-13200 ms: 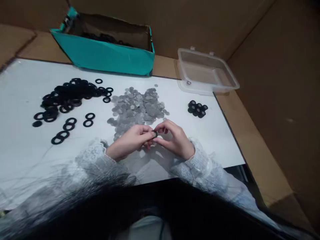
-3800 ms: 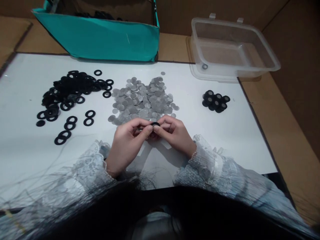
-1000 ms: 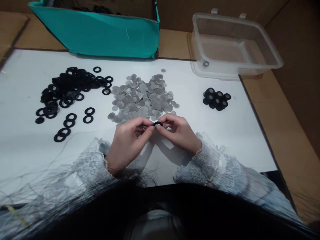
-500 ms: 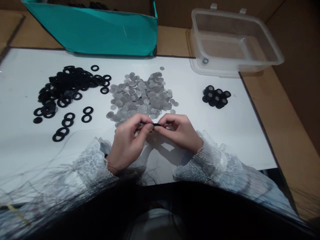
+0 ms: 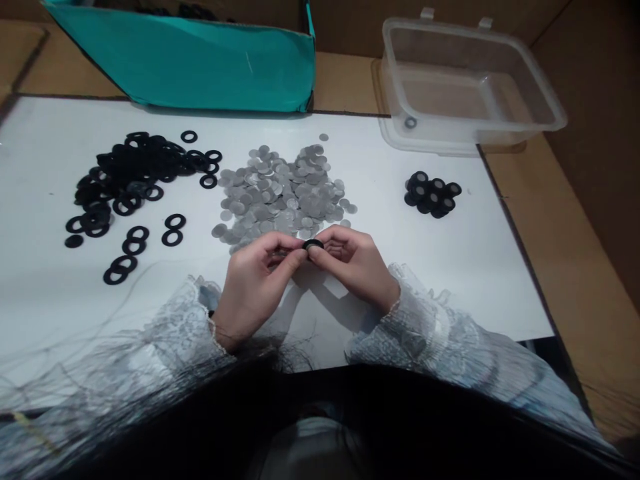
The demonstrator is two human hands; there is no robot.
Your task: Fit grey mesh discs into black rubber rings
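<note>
Between my two hands a black ring point(image 5: 313, 243) is pinched, tilted so that part of its face shows. My left hand point(image 5: 260, 280) grips its left edge with thumb and fingers. On the opposite side my right hand point(image 5: 357, 263) has its thumb pressed at the ring's middle, hiding part of it. Just beyond my fingers lies a spread heap of small silver discs point(image 5: 285, 193). Over to the left is a pile of black rings point(image 5: 140, 163), with several loose rings point(image 5: 137, 240) nearer me. A cluster of black rings with grey centres point(image 5: 433, 193) sits to the right.
A teal box point(image 5: 220, 63) with dark pieces inside stands at the back left. At the back right is a clear plastic tub point(image 5: 475, 127), with one small ring point(image 5: 411, 123) at its near left corner. Cardboard walls point(image 5: 595, 100) border the white work surface point(image 5: 440, 280).
The black ring has been tilted from edge-on, so its face now shows. My right thumb has shifted onto it, and both hands remain in nearly the same place.
</note>
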